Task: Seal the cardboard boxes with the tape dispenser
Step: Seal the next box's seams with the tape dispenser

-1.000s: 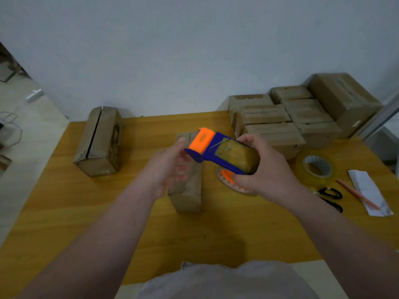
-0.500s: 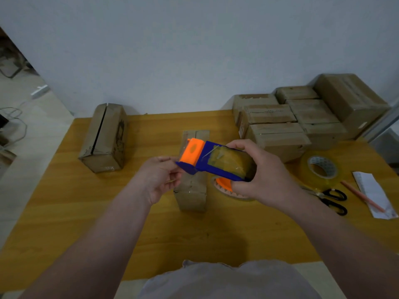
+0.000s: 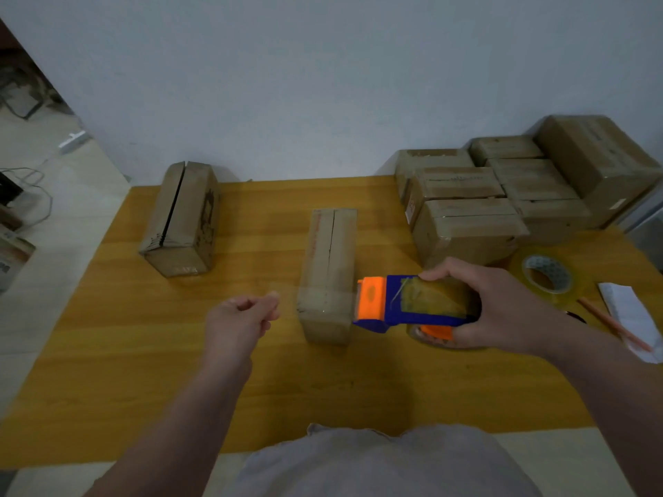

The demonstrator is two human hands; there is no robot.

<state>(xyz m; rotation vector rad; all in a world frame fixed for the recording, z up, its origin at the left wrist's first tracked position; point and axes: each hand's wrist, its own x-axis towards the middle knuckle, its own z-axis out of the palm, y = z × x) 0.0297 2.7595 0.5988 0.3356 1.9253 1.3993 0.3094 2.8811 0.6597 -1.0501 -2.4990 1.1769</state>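
- Your R hand (image 3: 502,310) grips the blue plastic tape dispenser w/ orange head (image 3: 412,306): fingers over the top, thumb underneath, clamped on the body.
- Dispenser is held above the table and roughly level. Orange head points left, just beside the near right corner of the narrow brown cardboard box (image 3: 330,252) at mid-table.
- Your L hand (image 3: 240,317) is left of that box w/ fingers curled in and thumb against forefinger. It pinches the end of a faint clear tape strip (image 3: 290,299).
- The strip runs from the orange head across the near end of the narrow box to your L fingertips. It's blurry, so can't tell if it touches the cardboard.
- Narrow box lies lengthwise, pointing away from you on the yellow wooden table (image 3: 143,353). The centre seam along its top shows as a dark line.
- A second brown cardboard box w/ a gaping top seam (image 3: 179,220) is at the far left of the table, well apart from the narrow one.
- A stack of brown cardboard boxes (image 3: 502,199) sits at the far right corner against the wall.
- A clear tape roll w/ orange core (image 3: 436,337) lies flat on the table under the dispenser, partly hidden by your R hand.
- A bigger yellowish clear tape roll (image 3: 545,278) lies flat right of your R hand, near the stack.
- An orange pencil (image 3: 610,324) and a white folded paper (image 3: 631,313) are at the right edge. The pencil overlaps the paper's near end.
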